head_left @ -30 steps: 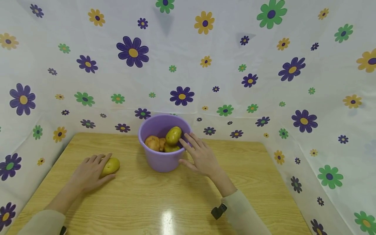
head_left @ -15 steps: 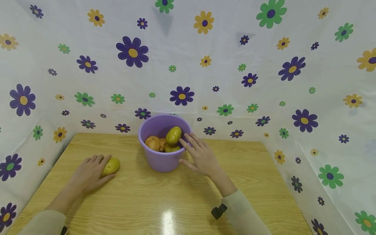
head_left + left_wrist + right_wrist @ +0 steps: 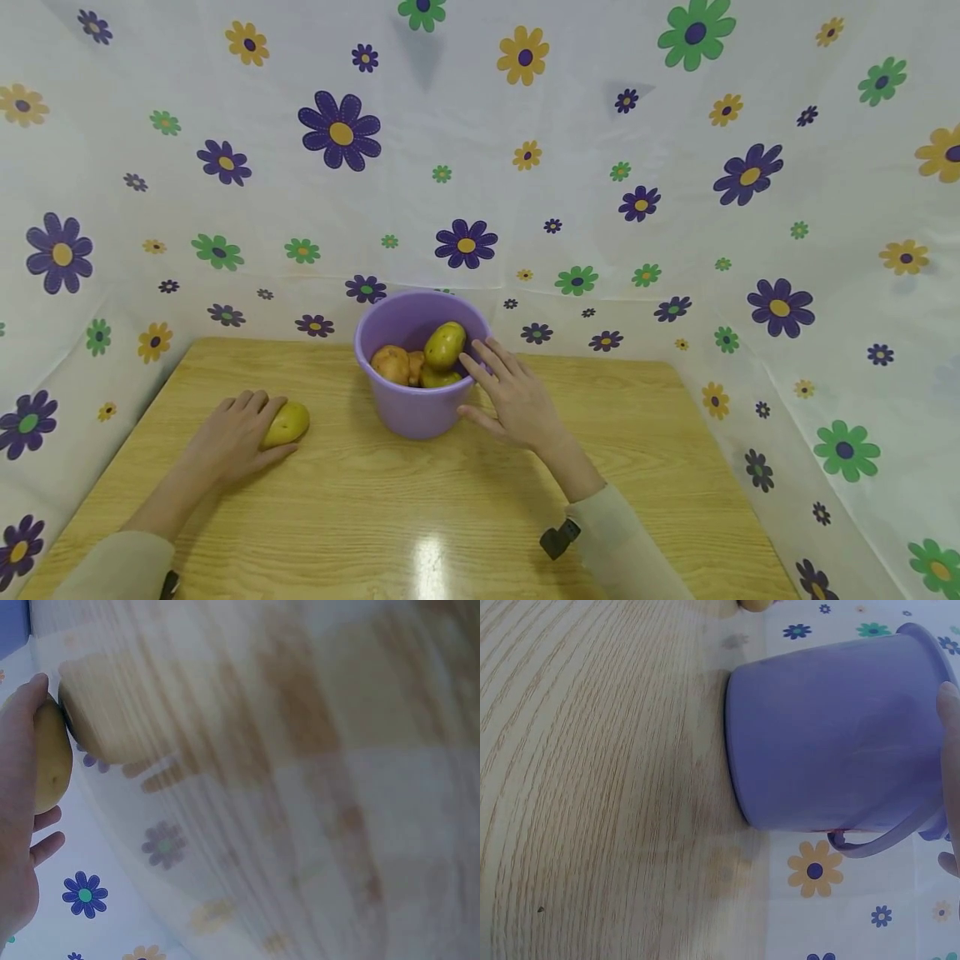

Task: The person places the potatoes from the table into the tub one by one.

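Note:
A yellow potato (image 3: pixel 288 422) lies on the wooden table at the left. My left hand (image 3: pixel 234 437) holds it from its left side, fingers over the far side and thumb along the near side. The same potato (image 3: pixel 52 761) shows in the left wrist view, partly covered by the hand. At the back stands a purple bucket (image 3: pixel 416 412) with several potatoes inside, a greenish-yellow potato (image 3: pixel 445 346) on top and a browner potato (image 3: pixel 391 365) beside it. My right hand (image 3: pixel 516 406) rests at the bucket's right rim, fingers extended over it and thumb outside.
The wooden table (image 3: pixel 360 517) ends at a white flower-printed cloth (image 3: pixel 487 192) that rises behind and on both sides. The bucket's handle (image 3: pixel 889 844) hangs down against its side in the right wrist view.
My left hand and the potato have shifted very slightly to the right. The right hand and the bucket have stayed in place.

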Motion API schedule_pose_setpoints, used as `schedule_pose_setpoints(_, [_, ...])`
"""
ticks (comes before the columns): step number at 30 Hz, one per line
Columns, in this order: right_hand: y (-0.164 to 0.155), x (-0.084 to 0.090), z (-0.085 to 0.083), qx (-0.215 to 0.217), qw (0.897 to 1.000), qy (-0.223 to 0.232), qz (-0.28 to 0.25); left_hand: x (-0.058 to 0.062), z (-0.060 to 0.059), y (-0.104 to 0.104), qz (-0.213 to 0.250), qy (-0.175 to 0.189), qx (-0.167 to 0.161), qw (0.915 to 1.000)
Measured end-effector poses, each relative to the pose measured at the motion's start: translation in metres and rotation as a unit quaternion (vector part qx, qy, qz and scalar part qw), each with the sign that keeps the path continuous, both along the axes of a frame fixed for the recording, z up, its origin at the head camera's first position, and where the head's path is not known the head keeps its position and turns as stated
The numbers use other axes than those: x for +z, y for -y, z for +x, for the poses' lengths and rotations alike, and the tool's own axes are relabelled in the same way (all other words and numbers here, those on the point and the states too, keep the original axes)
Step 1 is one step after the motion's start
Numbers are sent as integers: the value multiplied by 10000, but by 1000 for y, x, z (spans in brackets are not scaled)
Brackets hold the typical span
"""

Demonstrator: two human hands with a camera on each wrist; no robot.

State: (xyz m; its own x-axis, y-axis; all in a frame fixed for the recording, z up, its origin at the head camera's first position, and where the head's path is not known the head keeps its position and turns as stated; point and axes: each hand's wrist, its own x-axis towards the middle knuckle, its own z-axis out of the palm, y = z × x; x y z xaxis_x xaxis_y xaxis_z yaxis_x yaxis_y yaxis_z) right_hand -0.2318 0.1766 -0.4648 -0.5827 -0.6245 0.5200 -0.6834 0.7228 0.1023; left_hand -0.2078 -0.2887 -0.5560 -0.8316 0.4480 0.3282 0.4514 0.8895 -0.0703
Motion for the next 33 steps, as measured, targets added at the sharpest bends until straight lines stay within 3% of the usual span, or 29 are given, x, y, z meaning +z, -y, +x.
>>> schedule_pose_setpoints(12, [1,0,-1,55,10000,-56,-41,7,0,-10,58,406,154,9990])
schedule_pose_setpoints(33, [1,3,1,-32,9998,213,-16,17,-5,-25,274,252,35,9993])
